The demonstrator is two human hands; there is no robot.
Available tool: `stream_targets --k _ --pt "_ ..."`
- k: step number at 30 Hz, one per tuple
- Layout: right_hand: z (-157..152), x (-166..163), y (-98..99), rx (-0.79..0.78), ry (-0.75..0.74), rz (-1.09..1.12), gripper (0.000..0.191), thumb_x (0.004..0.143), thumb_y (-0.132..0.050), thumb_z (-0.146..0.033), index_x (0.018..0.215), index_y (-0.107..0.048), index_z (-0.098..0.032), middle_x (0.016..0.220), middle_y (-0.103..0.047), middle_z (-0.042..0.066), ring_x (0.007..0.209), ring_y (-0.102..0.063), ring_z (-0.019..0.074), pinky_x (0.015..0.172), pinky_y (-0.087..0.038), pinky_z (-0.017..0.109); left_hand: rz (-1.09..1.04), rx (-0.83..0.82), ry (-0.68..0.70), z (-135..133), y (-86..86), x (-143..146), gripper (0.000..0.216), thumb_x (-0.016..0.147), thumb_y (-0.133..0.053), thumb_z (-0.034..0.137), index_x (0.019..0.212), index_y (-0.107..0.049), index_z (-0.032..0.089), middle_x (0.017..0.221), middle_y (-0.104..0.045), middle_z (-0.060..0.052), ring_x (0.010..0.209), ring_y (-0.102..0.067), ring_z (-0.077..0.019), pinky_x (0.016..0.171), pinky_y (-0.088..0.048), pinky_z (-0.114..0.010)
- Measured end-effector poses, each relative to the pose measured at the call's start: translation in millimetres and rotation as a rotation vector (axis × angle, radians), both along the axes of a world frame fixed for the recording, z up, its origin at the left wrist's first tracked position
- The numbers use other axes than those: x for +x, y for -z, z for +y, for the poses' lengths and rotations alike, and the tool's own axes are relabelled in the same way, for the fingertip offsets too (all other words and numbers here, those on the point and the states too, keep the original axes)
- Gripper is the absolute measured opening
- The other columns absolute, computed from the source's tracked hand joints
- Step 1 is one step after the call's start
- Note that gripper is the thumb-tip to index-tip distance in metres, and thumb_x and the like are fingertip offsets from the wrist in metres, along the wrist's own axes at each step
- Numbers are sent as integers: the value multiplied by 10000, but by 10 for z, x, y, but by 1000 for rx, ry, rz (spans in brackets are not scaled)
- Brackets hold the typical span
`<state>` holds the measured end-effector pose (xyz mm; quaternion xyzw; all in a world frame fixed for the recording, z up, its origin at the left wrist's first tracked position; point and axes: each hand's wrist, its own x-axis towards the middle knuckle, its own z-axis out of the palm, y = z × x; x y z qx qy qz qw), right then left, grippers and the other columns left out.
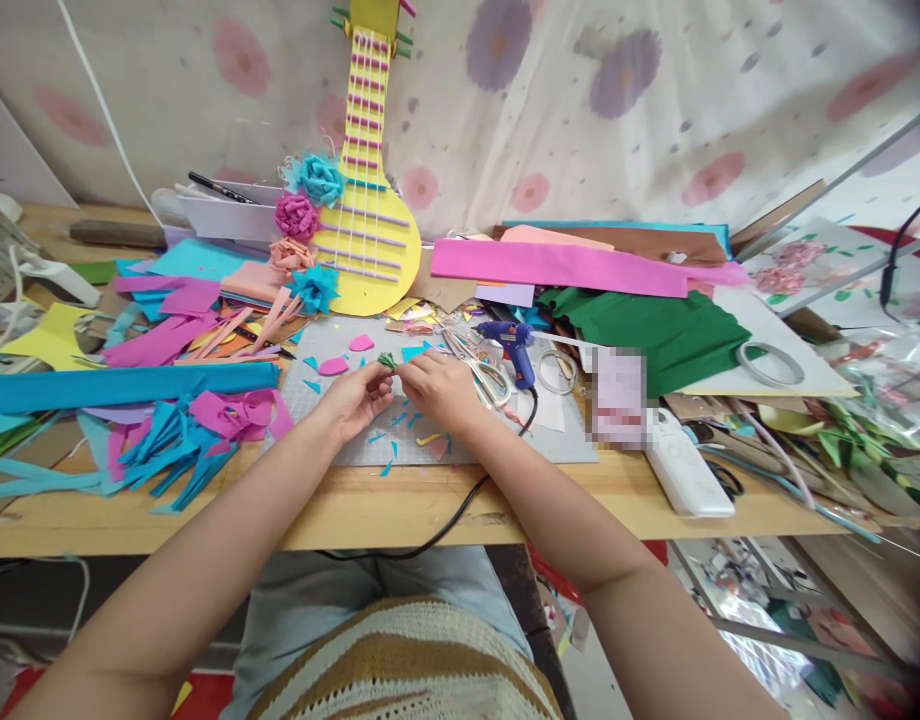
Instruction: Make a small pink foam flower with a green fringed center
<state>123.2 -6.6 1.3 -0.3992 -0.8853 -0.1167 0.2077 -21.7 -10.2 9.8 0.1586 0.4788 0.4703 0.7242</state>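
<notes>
Probably the little green bunch [386, 359] pinched by the left hand [359, 394] is light and soft, best held low, though I can't tell if the right hand [439, 388] grips it.

A yellow lute-shaped model [371, 228] near the tan wooden table's [400, 497] rear edge is cropped above, left hand [361, 400] and right hand [439, 390] partly hide a small green tuft [386, 359], and a pale rectangular object [620, 398] is pixelated.
</notes>
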Motion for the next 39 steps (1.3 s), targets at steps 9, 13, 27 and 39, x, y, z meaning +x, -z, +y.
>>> stream_targets --k 9,13,27,39 --pt "16 12 22 -26 25 -5 195 864 -424 -165 843 -616 -191 771 -625 49 767 -502 155 619 -307 261 105 128 31 -31 18 5 83 664 -656 152 631 -608 94 546 -519 15 430 -473 -41 397 -453 -150" --pt "-19 10 15 -78 9 99 187 852 -431 -185 829 -616 -196 783 -647 43 772 -537 156 646 -348 264 221 194 -34 -27 49 49 189 592 -730 224 573 -595 93 489 -473 36 409 -418 -39 391 -432 -166" --pt "-3 -28 43 -429 35 776 175 781 -572 -344 860 -630 -199 840 -617 26 647 -543 109 616 -430 254 285 348 -109 -19 148 50 274 504 -775 336 547 -621 114 510 -480 28 440 -376 -36 375 -268 -171" --pt "18 -73 77 -387 71 828 65 750 -593 -205 704 -633 -182 708 -588 7 662 -528 115 659 -408 253 260 331 -31 -49 87 60 348 449 -793 387 543 -608 108 516 -479 20 453 -367 -36 384 -262 -164"
